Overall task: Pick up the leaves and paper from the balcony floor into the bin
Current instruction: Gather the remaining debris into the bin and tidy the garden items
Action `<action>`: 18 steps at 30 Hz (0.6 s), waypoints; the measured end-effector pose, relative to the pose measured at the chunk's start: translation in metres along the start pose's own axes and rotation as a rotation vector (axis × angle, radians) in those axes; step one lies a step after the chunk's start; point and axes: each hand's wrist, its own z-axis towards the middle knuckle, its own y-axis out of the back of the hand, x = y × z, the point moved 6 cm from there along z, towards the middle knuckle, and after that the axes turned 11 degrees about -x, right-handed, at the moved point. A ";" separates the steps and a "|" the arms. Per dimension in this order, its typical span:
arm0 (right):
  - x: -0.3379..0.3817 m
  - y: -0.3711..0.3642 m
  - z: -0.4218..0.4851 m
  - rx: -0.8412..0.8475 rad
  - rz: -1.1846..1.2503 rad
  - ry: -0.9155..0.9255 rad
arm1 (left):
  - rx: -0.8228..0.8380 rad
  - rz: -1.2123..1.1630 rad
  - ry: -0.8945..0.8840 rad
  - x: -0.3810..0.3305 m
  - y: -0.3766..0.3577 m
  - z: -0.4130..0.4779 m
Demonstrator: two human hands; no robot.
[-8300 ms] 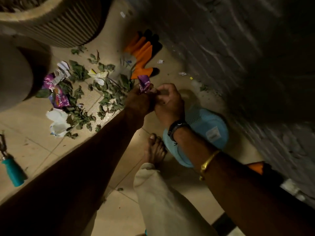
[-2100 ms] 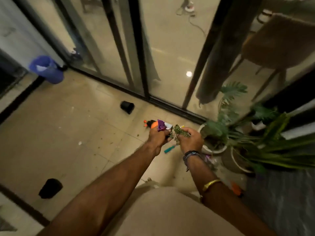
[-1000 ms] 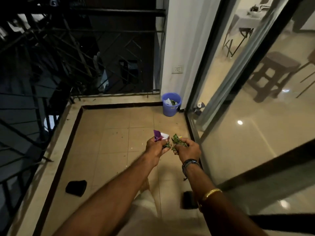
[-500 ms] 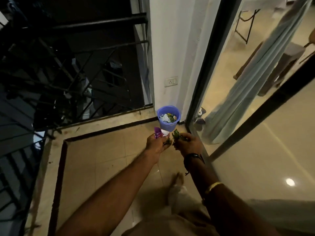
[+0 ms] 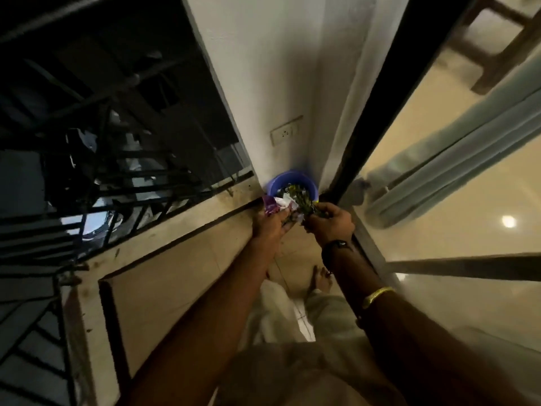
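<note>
Your left hand [image 5: 272,230] grips crumpled purple-and-white paper [image 5: 270,205], your right hand [image 5: 330,224] a bunch of green leaves [image 5: 307,206], both just short of the round blue plastic bin [image 5: 273,184] straight ahead in the far corner of the balcony floor [image 5: 181,288].

The 2 hands are side by side, the left hand [image 5: 270,227] holding paper [image 5: 271,205] and the right hand [image 5: 329,222] holding leaves [image 5: 305,204]. Both bundles hang over the near edge of the bin [image 5: 294,173], which stands in the corner just beyond the hands. A wall socket [image 5: 285,134] is above the bin. The railing [image 5: 131,197] lies left of the hands, the glass door [image 5: 439,218] right.
</note>
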 end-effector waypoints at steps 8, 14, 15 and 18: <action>-0.045 -0.109 0.093 -0.164 0.097 -0.346 | 0.017 0.265 0.153 -0.010 -0.040 0.167; -0.100 -0.183 0.170 -0.296 0.166 -0.502 | 0.077 0.494 0.208 0.017 -0.070 0.294; -0.109 -0.194 0.185 -0.313 0.154 -0.496 | 0.077 0.553 0.208 0.024 -0.075 0.316; -0.125 -0.224 0.231 -0.296 0.097 -0.475 | 0.058 0.621 0.240 0.043 -0.088 0.373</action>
